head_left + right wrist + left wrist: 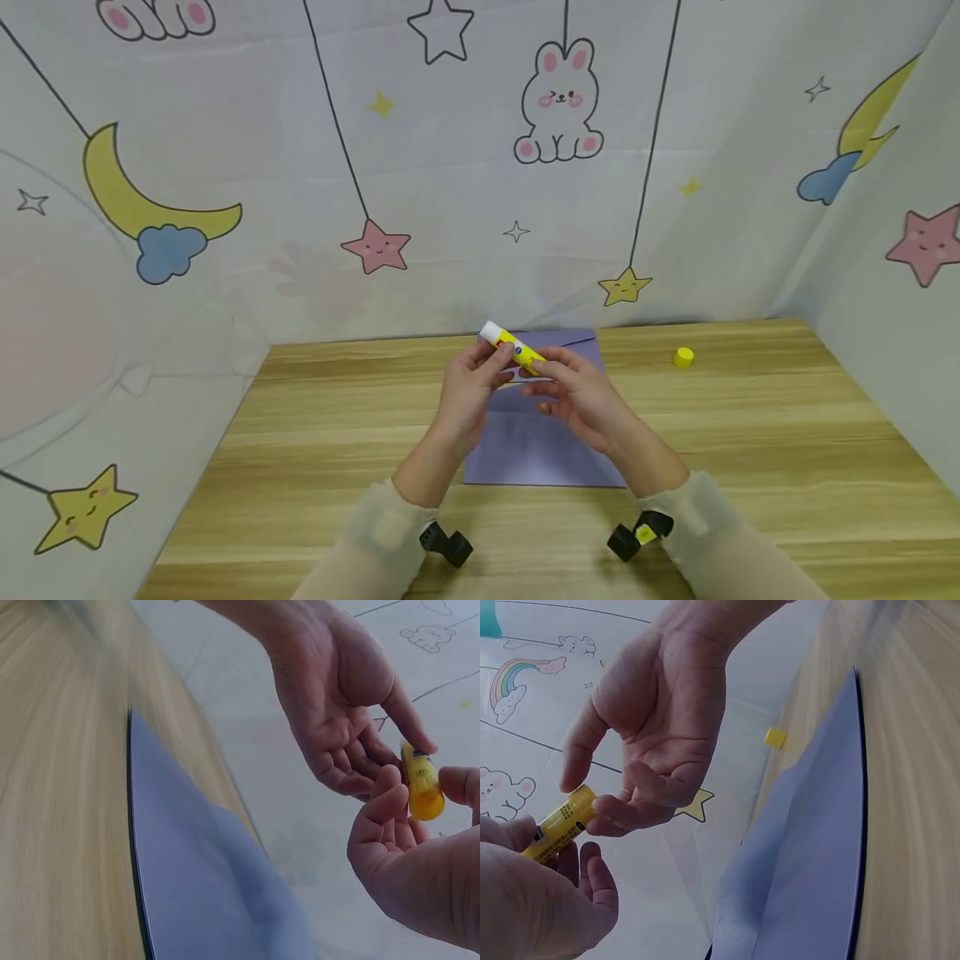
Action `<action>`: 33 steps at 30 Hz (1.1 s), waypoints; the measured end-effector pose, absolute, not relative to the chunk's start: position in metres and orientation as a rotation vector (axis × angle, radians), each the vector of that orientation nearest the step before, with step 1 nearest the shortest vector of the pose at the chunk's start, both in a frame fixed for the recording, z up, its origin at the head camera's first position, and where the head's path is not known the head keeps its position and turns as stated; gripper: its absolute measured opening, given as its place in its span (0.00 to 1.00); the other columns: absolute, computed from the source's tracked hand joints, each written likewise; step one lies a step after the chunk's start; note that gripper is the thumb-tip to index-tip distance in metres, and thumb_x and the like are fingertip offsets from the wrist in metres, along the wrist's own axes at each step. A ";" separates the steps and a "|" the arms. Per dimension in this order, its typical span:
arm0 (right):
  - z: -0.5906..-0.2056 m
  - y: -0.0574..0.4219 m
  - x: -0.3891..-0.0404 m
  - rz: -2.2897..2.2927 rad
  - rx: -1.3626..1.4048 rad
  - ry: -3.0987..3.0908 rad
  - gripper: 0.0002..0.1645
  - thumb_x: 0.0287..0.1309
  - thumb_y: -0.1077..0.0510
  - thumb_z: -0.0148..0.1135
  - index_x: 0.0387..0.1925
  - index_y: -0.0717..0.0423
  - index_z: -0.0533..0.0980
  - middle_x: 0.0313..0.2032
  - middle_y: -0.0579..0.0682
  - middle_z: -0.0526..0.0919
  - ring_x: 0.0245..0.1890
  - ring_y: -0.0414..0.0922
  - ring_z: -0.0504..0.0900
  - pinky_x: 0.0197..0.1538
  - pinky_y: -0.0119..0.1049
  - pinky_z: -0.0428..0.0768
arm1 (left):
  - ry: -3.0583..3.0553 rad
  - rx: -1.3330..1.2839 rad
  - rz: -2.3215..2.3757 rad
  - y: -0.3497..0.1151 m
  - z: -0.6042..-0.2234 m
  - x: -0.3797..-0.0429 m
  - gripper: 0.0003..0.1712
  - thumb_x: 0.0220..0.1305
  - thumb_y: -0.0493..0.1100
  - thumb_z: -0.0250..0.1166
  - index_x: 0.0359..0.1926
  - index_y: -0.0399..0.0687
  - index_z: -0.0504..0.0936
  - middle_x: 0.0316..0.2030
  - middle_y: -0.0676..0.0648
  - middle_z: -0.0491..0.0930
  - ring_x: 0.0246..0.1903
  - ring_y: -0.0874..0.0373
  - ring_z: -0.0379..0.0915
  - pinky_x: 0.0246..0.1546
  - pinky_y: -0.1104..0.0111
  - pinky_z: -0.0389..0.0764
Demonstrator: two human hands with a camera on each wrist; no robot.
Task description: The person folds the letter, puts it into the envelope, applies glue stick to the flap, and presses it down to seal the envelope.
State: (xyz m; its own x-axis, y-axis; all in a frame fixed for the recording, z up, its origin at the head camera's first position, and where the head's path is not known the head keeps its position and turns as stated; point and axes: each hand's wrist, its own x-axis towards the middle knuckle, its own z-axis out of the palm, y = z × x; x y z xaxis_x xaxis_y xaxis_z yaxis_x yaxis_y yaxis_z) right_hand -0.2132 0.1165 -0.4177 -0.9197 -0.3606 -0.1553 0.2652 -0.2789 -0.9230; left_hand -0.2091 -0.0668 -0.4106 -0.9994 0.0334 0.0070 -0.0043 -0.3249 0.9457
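Observation:
A yellow glue stick point(525, 353) with a white upper end is held in the air, tilted. My left hand point(468, 387) pinches it around the middle between thumb and fingers. At its lower yellow end, the thumb and fingertips of my right hand point(585, 398) grip the base, as the glue stick point(422, 784) also shows in the right wrist view. Below both hands a purple envelope point(540, 454) lies flat on the table, partly covered by them in the head view. Its raised fold point(754, 877) shows in the left wrist view.
A small yellow cap point(683, 357) stands on the wooden table point(337, 433) toward the back right. Behind the table hangs a white curtain point(457, 183) printed with stars, moons and a rabbit; it also runs along both sides.

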 end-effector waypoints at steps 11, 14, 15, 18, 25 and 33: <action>-0.420 0.117 -0.211 -2.204 -0.105 1.609 0.18 0.82 0.48 0.56 0.56 0.59 0.74 0.44 0.50 0.88 0.38 0.43 0.87 0.38 0.32 0.81 | 1.727 0.012 2.625 -0.068 -0.418 -0.212 0.18 0.74 0.39 0.70 0.56 0.30 0.81 0.46 0.43 0.83 0.43 0.55 0.83 0.52 0.65 0.85; -0.421 0.116 -0.210 -2.227 -0.100 1.606 0.18 0.81 0.50 0.57 0.57 0.60 0.74 0.44 0.52 0.87 0.39 0.43 0.86 0.39 0.32 0.81 | 1.723 0.024 2.633 -0.067 -0.418 -0.211 0.18 0.74 0.38 0.69 0.56 0.29 0.81 0.46 0.44 0.83 0.43 0.56 0.83 0.51 0.66 0.85; -0.421 0.116 -0.211 -2.234 -0.099 1.612 0.18 0.81 0.50 0.58 0.57 0.61 0.73 0.44 0.52 0.87 0.40 0.43 0.86 0.39 0.32 0.81 | 1.720 0.024 2.639 -0.066 -0.418 -0.211 0.17 0.74 0.38 0.69 0.56 0.29 0.81 0.45 0.44 0.83 0.42 0.56 0.83 0.51 0.66 0.86; -0.422 0.115 -0.211 -2.261 -0.133 1.667 0.17 0.80 0.54 0.59 0.58 0.63 0.72 0.44 0.53 0.86 0.40 0.44 0.86 0.41 0.32 0.82 | 1.721 0.023 2.653 -0.064 -0.418 -0.211 0.17 0.74 0.37 0.69 0.55 0.29 0.81 0.44 0.45 0.83 0.41 0.57 0.83 0.50 0.66 0.86; -0.431 0.108 -0.207 -2.147 -0.495 2.339 0.14 0.70 0.64 0.70 0.52 0.62 0.76 0.45 0.55 0.86 0.43 0.48 0.87 0.43 0.33 0.85 | 1.734 -0.019 2.650 -0.064 -0.419 -0.211 0.17 0.74 0.38 0.70 0.55 0.29 0.82 0.43 0.44 0.84 0.41 0.56 0.83 0.48 0.67 0.86; -0.427 0.109 -0.207 -2.141 -0.417 2.206 0.18 0.76 0.56 0.65 0.57 0.63 0.73 0.49 0.62 0.84 0.46 0.53 0.88 0.46 0.37 0.86 | 1.718 -0.040 2.675 -0.064 -0.417 -0.212 0.15 0.74 0.38 0.70 0.54 0.29 0.82 0.42 0.44 0.84 0.39 0.57 0.83 0.47 0.67 0.86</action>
